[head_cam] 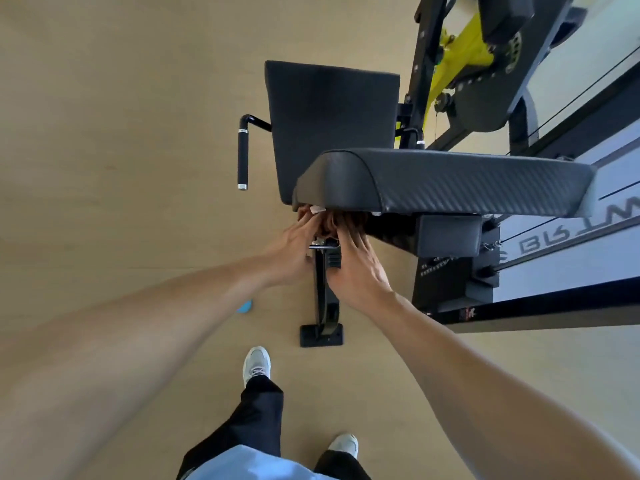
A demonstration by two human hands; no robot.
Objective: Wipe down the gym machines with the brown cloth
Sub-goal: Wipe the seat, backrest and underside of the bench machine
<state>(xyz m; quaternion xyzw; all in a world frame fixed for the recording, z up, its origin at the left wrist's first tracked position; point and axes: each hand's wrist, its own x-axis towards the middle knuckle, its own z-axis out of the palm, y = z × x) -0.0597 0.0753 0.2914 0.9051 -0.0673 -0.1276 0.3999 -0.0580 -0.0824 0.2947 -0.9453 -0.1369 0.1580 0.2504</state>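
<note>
Here the left hand (294, 252) and the right hand (353, 268) meet just under the front edge of the padded back rest (446, 183), both reaching into the bunched brown cloth (341, 221) that shows between them, tucked against the underside of the pad. The left hand's fingers curl around the cloth from the side; the right hand's fingers bend up into it from below. How tightly either hand grips I cannot tell, since the fingertips are hidden by the pad's shadow.

The cloth looks wadded, so the step seems to be gathering or refolding it before the next wipe. It would go best by opening the cloth to a flat, clean face, then drawing it along the pad's lower edge in one long pass, keeping clear of the metal adjustment lever (325, 245) just beneath the hands.

Beyond them sits the black seat pad (329, 129), with a side handle (242, 157) to its left, all standing on a tan floor (121, 133).
</note>
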